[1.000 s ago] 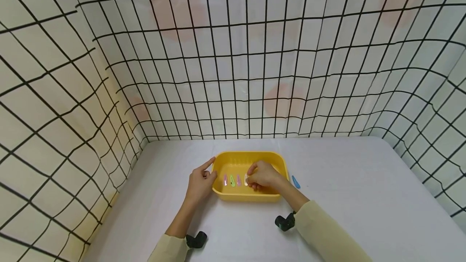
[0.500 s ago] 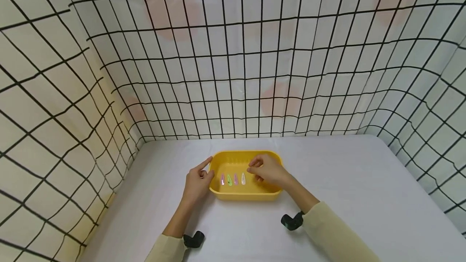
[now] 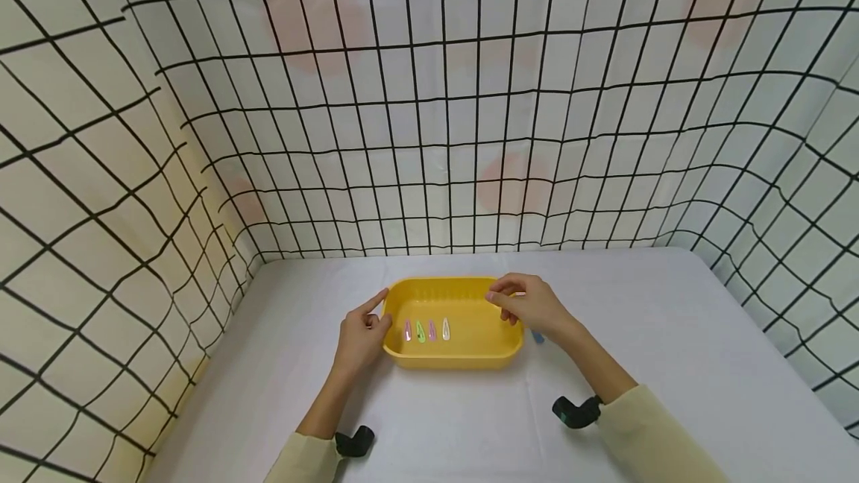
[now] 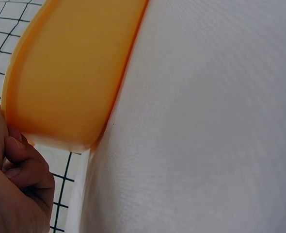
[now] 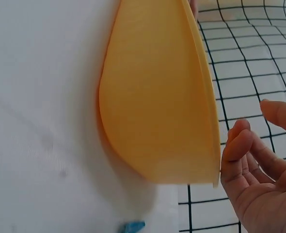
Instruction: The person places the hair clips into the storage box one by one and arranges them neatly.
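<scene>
A yellow plastic tray [image 3: 452, 363] sits on the white table. Inside it, snap hair clips lie side by side in a row: a pink clip [image 3: 407, 330], a green clip [image 3: 420, 331], a second pink clip [image 3: 432, 330] and a white clip [image 3: 446, 329]. My left hand [image 3: 359, 338] holds the tray's left end, index finger and thumb at the rim, the other fingers curled. Over the tray's right rim, my right hand [image 3: 537, 308] holds nothing; in the right wrist view its thumb and index finger are apart. Just outside the right end lies a blue clip [image 3: 539, 337], partly hidden by that hand.
Black wire grid panels [image 3: 443, 103] backed with white sheeting stand behind the table and along both sides. White cloth [image 3: 637, 334] covers the tabletop. A small black camera [image 3: 577, 412] is strapped to the right wrist, another black camera [image 3: 356, 441] to the left.
My right hand has let go of the white clip, leaving it in the row, and has moved up and right to the tray's right rim. The left hand stays at the left end.
</scene>
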Available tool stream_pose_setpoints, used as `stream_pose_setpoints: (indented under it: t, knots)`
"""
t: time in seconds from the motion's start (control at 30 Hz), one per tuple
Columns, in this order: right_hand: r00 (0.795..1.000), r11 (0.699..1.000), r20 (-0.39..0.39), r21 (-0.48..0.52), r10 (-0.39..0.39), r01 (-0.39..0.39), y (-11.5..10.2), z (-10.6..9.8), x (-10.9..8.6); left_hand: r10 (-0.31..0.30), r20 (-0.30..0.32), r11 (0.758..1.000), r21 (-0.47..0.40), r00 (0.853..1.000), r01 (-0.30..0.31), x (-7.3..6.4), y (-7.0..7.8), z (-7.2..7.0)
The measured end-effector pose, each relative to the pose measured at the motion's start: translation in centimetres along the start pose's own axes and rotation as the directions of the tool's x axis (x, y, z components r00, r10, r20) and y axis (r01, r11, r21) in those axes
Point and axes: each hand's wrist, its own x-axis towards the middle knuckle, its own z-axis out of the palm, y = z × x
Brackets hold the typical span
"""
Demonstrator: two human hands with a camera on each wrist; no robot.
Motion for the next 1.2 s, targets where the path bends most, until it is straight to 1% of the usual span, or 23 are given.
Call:
stream_pose_setpoints:
  t: [0.27,0.6,0.77,0.87,0.93,1.1,1.2]
  knots:
    - [0.998,0.999,-0.039,-0.033,0.041,-0.042,1.3,-2.7,-1.3,-0.005,0.002,1.000,-0.010,1.000,0.005,-0.1,0.2,0.0]
    - [0.995,0.994,-0.065,-0.065,0.081,-0.085,3.9,-4.6,-2.6,-0.015,-0.001,1.000,0.008,1.000,0.015,-0.1,0.2,0.1]
    - [0.993,0.993,-0.071,-0.063,0.091,-0.095,5.5,-4.9,-2.8,-0.022,-0.002,1.000,0.008,1.000,0.022,-0.1,0.2,0.1]
    - [0.992,0.991,-0.074,-0.079,0.103,-0.108,6.4,-4.9,-2.9,-0.033,0.001,0.999,0.007,0.999,0.033,-0.1,0.2,0.0]
    - [0.988,0.987,-0.087,-0.087,0.128,-0.136,6.8,-4.7,-2.8,-0.038,0.003,0.999,0.009,0.999,0.038,-0.1,0.3,0.0]
    - [0.982,0.978,-0.103,-0.117,0.160,-0.172,7.8,-4.2,-2.6,-0.033,-0.001,0.999,0.010,0.999,0.033,-0.1,0.3,0.0]
    - [0.982,0.977,-0.107,-0.134,0.154,-0.168,8.4,-3.8,-2.6,-0.032,-0.003,0.999,0.012,0.999,0.032,-0.1,0.3,0.0]
